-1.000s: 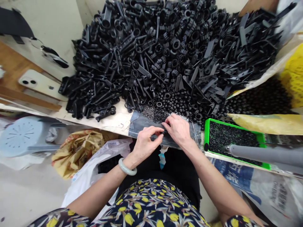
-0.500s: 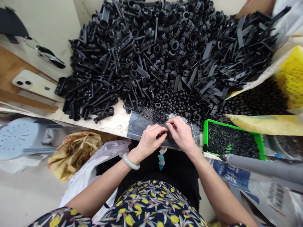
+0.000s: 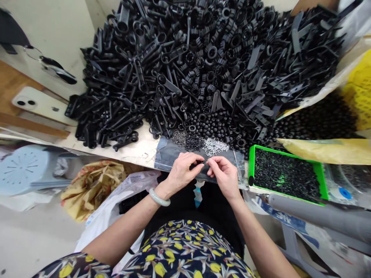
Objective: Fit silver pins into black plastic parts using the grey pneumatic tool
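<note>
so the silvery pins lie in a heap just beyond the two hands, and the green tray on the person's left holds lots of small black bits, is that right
One slip: the green tray is on the person's right, as the head view shows. It holds lots of small black bits, and the silvery pins lie in a heap just beyond the two hands.

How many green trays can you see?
1. The green tray sits near the front edge of the table, to the right of the silvery pins, holding small black pieces. Another could be hidden under the big black heap; I can't tell.
</note>
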The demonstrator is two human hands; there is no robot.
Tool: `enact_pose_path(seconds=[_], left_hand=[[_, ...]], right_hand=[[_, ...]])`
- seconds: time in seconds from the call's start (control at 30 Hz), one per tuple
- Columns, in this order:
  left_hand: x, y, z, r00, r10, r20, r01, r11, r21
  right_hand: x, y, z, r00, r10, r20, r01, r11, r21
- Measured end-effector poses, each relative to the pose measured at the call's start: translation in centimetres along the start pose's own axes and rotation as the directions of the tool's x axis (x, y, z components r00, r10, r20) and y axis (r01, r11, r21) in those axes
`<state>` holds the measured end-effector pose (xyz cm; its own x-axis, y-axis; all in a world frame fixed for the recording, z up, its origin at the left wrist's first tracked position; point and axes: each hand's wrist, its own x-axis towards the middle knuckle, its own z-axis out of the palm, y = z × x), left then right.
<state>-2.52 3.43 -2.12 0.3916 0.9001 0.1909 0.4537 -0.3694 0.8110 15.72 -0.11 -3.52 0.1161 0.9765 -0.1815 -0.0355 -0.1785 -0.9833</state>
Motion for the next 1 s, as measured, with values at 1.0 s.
enact_pose_path(seconds=[1.0], left_hand=[[-0.4,-0.6,1.0,0.998,0.032,-0.056,-0.032,0.999,-0.004]], right_hand=[[0.1,0.1,0.5,0.995,-0.085,-0.055,0.08,0.994,-0.079]])
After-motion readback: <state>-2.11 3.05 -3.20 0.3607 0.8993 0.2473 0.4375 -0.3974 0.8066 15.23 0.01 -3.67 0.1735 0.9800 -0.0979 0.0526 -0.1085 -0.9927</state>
